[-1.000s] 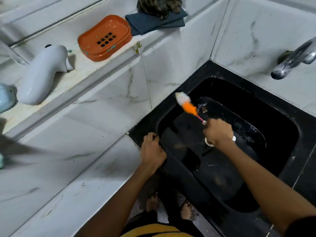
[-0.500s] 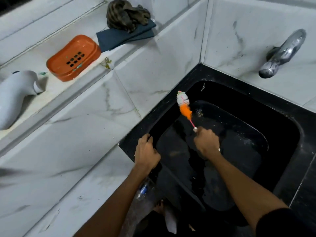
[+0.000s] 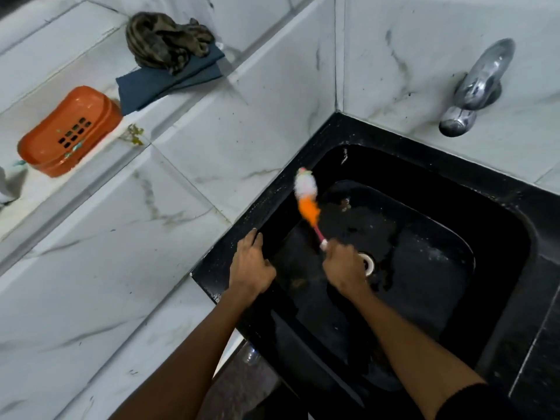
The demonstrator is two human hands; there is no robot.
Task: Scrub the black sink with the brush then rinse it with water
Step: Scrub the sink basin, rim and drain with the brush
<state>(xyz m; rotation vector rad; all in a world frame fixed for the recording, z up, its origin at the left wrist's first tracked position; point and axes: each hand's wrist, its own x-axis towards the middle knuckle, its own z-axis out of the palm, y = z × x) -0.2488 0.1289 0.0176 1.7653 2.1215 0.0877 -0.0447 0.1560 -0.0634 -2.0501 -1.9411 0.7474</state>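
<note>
Sink [image 3: 454,183], black, set into the corner of the white marble counter [image 3: 91,283] under the tap [image 3: 472,95] — mid-scrub at this point, no rinsing yet from the look of it, tap not running. Brush [image 3: 307,201] held by the right hand [image 3: 344,265], fist closed round the pink handle, white-and-orange bristles pressed up against the far-left inner wall just below the rim. Left hand [image 3: 250,265] flat and spread on the left rim, gripping nothing, just bracing. Some brownish bits near the back of the basin and wet patches round the drain [image 3: 368,263], so probably more scrubbing needed there and along the right wall before turning the tap on. Reaching the tap would mean freeing a hand or leaning well across.

Compared to half a second back: brush head shifted only slightly along that same wall, left hand stayed put on the rim, drain now peeking out beside the right hand where it was hidden before. Soap dish [image 3: 69,131] and cloths [image 3: 169,59] on the ledge untouched.
</note>
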